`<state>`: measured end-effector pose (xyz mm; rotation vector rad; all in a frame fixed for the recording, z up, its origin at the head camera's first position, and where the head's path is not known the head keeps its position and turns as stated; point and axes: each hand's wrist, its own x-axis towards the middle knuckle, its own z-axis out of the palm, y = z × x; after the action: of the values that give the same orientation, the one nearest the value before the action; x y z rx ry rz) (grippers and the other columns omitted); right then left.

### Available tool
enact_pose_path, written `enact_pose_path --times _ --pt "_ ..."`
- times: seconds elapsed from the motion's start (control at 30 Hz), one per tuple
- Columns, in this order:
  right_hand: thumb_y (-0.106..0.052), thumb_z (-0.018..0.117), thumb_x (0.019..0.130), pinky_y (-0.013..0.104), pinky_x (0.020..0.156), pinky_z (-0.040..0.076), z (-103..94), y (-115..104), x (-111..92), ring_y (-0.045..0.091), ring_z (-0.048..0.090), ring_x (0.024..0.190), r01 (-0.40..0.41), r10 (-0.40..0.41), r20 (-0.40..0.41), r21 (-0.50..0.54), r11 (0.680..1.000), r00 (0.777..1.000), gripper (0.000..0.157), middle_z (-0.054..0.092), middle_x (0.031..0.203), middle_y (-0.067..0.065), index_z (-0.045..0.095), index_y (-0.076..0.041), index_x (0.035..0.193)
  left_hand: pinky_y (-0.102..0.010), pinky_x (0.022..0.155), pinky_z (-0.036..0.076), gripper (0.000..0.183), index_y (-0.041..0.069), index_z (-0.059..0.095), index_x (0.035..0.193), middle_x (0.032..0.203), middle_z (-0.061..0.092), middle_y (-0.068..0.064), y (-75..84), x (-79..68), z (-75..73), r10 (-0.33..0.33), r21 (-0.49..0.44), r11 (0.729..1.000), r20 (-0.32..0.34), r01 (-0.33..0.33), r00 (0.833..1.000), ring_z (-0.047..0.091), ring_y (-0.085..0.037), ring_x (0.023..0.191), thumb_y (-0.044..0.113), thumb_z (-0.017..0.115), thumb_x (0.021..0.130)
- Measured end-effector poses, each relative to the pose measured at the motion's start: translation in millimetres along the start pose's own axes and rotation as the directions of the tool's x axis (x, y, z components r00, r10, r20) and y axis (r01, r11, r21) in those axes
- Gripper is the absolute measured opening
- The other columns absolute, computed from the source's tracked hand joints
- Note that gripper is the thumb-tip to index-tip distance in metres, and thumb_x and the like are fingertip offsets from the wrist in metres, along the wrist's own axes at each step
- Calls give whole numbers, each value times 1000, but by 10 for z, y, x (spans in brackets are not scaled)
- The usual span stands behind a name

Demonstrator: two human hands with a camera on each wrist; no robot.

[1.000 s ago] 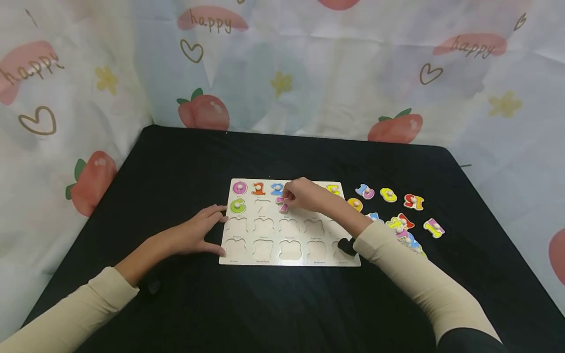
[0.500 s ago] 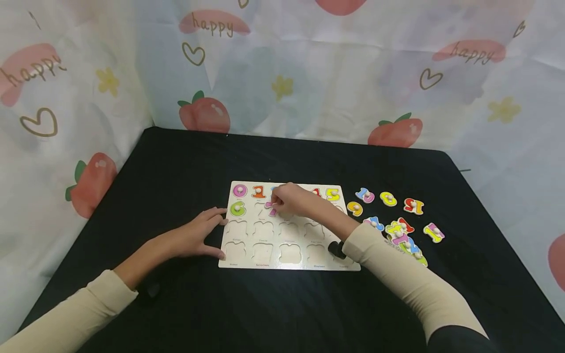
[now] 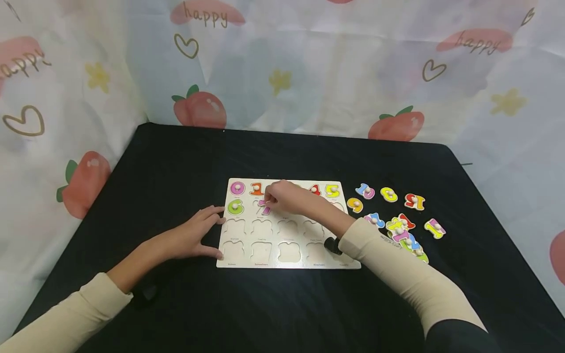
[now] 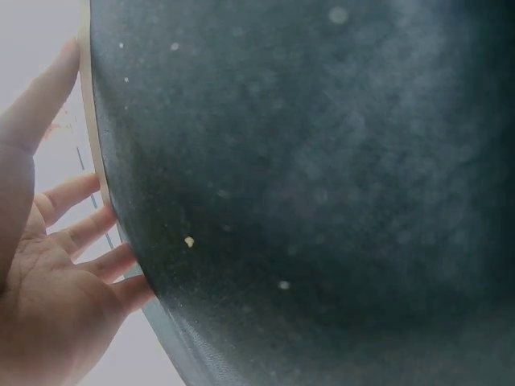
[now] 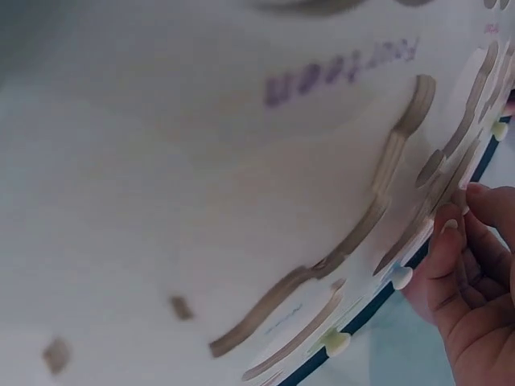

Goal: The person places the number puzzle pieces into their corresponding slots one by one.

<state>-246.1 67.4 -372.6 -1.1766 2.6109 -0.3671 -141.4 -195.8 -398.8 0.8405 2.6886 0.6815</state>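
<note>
A cream wooden number puzzle board (image 3: pixel 274 239) lies on the black table. My right hand (image 3: pixel 286 197) pinches a pink number 7 piece (image 3: pixel 265 210) over the seven recess in the second row; the piece sits slightly askew there. Fingers hide part of it and the 2 above. In the right wrist view the thumb and fingertips (image 5: pixel 452 227) meet low over the board. At the board's left edge my left hand (image 3: pixel 192 237) spreads its fingers and thumb, touching the rim. The green 6 (image 3: pixel 235 207), pink 0 (image 3: pixel 237 188) and yellow 5 (image 3: pixel 332 190) sit in their recesses.
Right of the board lie loose number pieces: an orange 9 (image 3: pixel 355 205), a yellow 0 (image 3: pixel 389 194), a red and yellow piece (image 3: pixel 414 201) and a small overlapping pile (image 3: pixel 401 230). A patterned cloth (image 3: pixel 326 73) hangs behind the black table (image 3: pixel 247 309).
My right hand has moved left with the pink 7, from beside the seven recess to over it. The left hand stays at the board's left edge.
</note>
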Motion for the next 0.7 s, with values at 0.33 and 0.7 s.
enact_pose_path --times 0.33,0.7 --pt "-7 60 90 20 66 42 14 -140 46 12 50 72 -2 2 56 0 1000 998 6 56 77 -1 65 -5 91 -55 103 30 83 1 47 128 147 28 -18 -6 -27 12 10 -24 1000 6 -10 1000 20 -40 135 49 78 69" --pt "0 57 86 21 55 32 -19 -260 61 14 43 66 -60 66 56 -114 992 996 15 46 68 1 56 -8 74 -55 104 27 82 3 47 128 148 28 -16 -8 -4 -3 -8 -22 1000 12 8 1000 18 -40 136 50 78 69"
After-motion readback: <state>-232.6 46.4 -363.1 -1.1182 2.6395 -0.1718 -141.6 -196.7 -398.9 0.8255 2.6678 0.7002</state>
